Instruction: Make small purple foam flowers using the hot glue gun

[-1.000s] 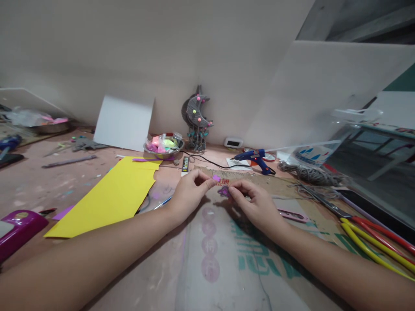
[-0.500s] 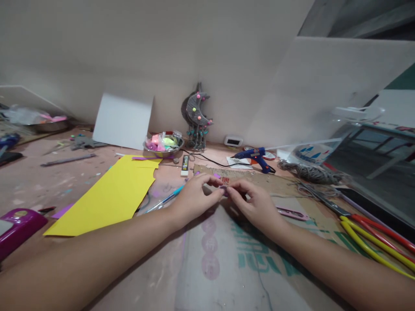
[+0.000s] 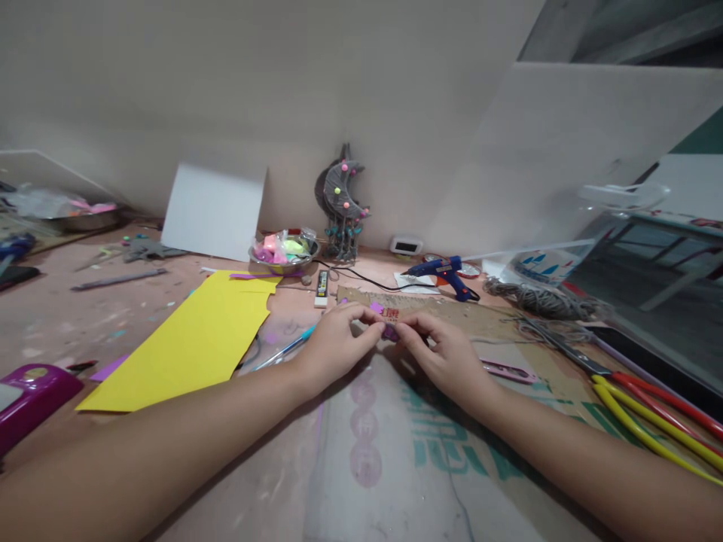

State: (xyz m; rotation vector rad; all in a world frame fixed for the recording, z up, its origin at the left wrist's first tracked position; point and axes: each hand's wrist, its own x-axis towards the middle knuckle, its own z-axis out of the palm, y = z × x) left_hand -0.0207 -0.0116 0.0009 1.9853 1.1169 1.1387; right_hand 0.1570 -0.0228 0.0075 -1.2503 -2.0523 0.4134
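A small dark purple piece sits between my two hands at the middle of the table; its exact kind is too small to make out. My left hand is closed in a pinch at the piece's left edge. From the right, the thumb and forefinger of my right hand pinch the same piece. Just beyond the fingers lies a scrap of purple paper on a strip of brown cardboard. Close to my left hand a blue pen rests on the table, partly covered by that hand.
Yellow paper and a magenta stapler-like tool lie left. Behind stand a bowl of clay packets, a moon-shaped ornament and a blue glue gun with its cord. Right are a pink cutter and large scissors.
My left fingers have shifted slightly left, and more of the purple piece shows between the hands. The right hand has barely moved.
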